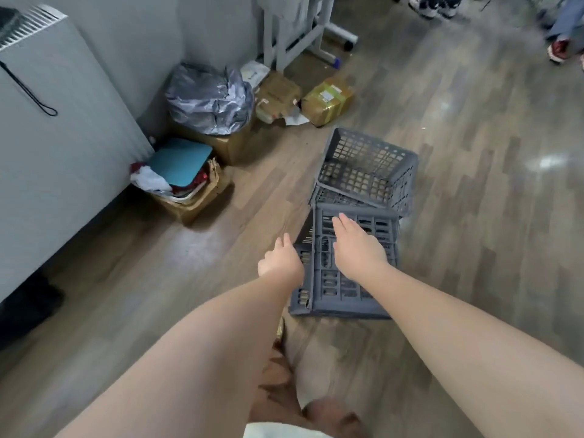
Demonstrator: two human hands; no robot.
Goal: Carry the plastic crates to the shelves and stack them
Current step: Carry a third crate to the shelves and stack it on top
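2 grey crates on the floor, straight ahead, touching each other. Near crate turned so that a flat slotted face points up; far crate tilted, open side toward the camera, its lower edge resting against the far edge of the near crate.

Right hand directly over the upper face of the near crate, toward its far left corner. Palm down, fingers straight and pressed together, pointing away from the body, thumb tucked alongside. Hard to say whether touching the plastic or just above it. Nothing gripped.

Left hand just beside the left edge of the same crate, at about mid-length. Back of the hand up, thumb pointing forward, fingers bent downward and mostly hidden behind the knuckles. Cannot tell whether closed on the crate's edge or merely near it.

Both forearms bare, stretched forward and down, nearly parallel, left lower in the view than right, with the near crate between and beneath the 2 hands.

To the left, well apart from the crates: white cabinet, grey bag atop a brown box, more boxes along the wall. Shoes of another person at the top right corner.
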